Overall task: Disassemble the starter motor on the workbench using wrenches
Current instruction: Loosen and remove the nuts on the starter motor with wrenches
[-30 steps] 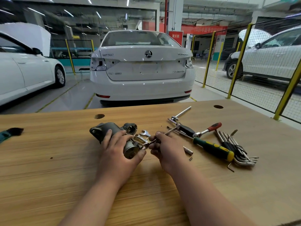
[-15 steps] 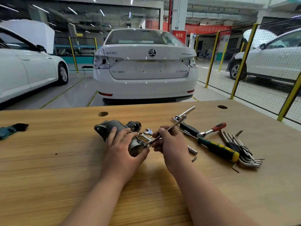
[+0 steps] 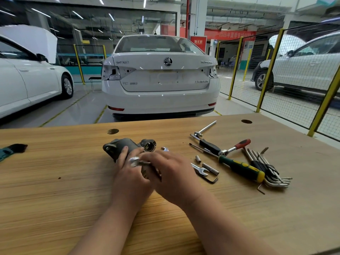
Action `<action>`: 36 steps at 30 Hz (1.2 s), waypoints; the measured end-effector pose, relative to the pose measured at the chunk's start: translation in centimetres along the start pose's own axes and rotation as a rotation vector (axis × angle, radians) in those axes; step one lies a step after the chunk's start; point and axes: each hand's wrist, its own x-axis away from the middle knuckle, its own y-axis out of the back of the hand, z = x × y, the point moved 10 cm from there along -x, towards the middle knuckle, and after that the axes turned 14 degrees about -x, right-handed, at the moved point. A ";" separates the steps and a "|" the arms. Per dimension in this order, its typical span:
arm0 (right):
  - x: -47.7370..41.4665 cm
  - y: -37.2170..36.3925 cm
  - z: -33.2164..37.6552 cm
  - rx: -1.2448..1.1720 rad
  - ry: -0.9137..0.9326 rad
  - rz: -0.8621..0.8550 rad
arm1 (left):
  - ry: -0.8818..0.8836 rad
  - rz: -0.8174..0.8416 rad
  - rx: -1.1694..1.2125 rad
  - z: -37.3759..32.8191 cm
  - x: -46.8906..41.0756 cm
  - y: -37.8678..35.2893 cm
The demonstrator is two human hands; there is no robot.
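Head cam: our left hand [image 3: 128, 177] wraps round the starter motor [image 3: 125, 144], steadying it on the workbench [image 3: 55, 181], probably so it can't roll while we work its near end. Right hand [image 3: 171, 172] sits over that end, touching the left, but it's blurred, so we can't tell if it's gripping anything. An open-end wrench [image 3: 199, 169] lies just beside it for an easy grab, hex keys [image 3: 266, 168] farther right.

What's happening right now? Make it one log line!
left hand: holds starter motor | right hand: at motor's near end, grip blurred | wrench: lying on workbench
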 end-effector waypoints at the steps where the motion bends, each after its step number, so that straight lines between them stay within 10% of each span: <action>1: 0.1 1.4 -0.7 -0.049 -0.038 -0.119 | 0.109 -0.006 0.078 1.0 0.1 0.1; 9: 6.0 2.8 -12.6 -0.759 -0.988 -0.587 | 0.186 -0.037 0.109 2.2 0.3 -0.5; 24: 7.9 -2.3 -12.8 -1.227 -1.304 -0.584 | 0.174 -0.090 0.119 1.9 0.3 0.0; 28: 6.5 -1.1 -12.1 -1.054 -1.146 -0.519 | 0.168 -0.064 0.119 2.0 0.4 -0.3; 36: 0.5 -0.2 -2.5 -0.057 -0.203 -0.022 | 0.125 -0.033 0.081 1.6 0.1 -0.2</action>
